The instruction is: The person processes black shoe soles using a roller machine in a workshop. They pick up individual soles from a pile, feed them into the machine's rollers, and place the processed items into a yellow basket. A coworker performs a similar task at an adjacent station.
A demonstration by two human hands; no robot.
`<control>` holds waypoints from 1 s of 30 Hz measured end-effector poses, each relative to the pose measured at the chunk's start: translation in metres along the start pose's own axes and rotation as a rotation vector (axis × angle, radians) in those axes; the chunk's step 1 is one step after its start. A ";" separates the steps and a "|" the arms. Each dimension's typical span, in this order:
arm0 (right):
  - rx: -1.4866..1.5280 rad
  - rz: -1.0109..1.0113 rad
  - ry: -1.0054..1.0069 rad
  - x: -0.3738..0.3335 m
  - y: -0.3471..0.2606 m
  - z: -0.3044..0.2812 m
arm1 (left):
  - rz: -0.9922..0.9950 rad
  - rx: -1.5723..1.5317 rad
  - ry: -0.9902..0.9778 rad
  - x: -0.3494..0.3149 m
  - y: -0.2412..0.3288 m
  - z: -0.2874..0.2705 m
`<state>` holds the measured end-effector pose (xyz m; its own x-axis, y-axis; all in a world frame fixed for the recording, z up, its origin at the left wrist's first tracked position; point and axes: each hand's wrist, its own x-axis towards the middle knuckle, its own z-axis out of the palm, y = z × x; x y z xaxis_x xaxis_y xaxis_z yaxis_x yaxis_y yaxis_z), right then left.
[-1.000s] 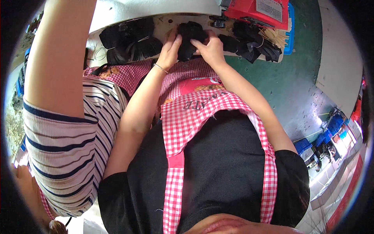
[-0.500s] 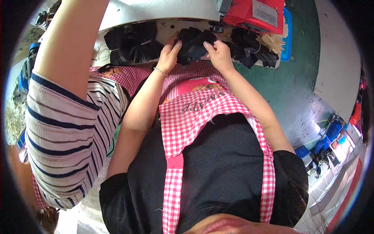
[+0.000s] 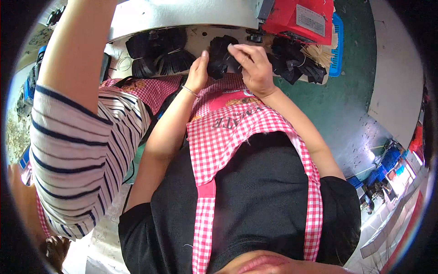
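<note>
My left hand (image 3: 198, 74) is beside a small heap of black fabric-like pieces (image 3: 221, 48), its thumb pointing up and its fingers fairly straight. The edge of the black material comes up against that hand, and part of its fingers is hidden. On the other side, my right hand (image 3: 256, 71) is bent inward, with its fingertips closed at a dark piece in front of the heap. What exactly the pieces are cannot be made out. Both hands are just above the lap of my red-checked apron (image 3: 228, 121).
Bundles of black strips (image 3: 172, 60) lie on the left of the worktop, and more black pieces (image 3: 299, 64) lie on the right. A red machine (image 3: 299, 20), a blue basket (image 3: 336, 45) and pale strips (image 3: 318, 54) are beyond. At my left, another person's striped sleeve (image 3: 73, 155) is close.
The black piece stretched between both hands is no longer spread out there. My right hand has turned and curled inward, while my left has shifted slightly. The neighbour's arm moved a little left.
</note>
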<state>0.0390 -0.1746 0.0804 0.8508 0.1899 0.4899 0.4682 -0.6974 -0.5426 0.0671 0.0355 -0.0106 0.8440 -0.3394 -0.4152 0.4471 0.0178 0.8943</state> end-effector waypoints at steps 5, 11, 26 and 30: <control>-0.154 -0.152 -0.183 -0.001 -0.006 0.027 | -0.150 -0.254 0.105 -0.015 0.027 0.007; -0.024 -0.027 -0.181 -0.025 -0.009 0.024 | 0.065 0.352 0.143 -0.006 0.018 0.004; 0.257 0.434 -0.052 -0.047 -0.005 -0.013 | 0.285 0.737 0.219 -0.004 0.017 0.018; 0.302 0.574 -0.138 -0.068 -0.025 -0.076 | 0.291 0.825 0.206 -0.017 0.029 0.035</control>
<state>-0.0492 -0.2229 0.1127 0.9985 -0.0533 -0.0146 -0.0390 -0.4935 -0.8688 0.0559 0.0090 0.0282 0.9625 -0.2502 -0.1043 -0.0805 -0.6313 0.7713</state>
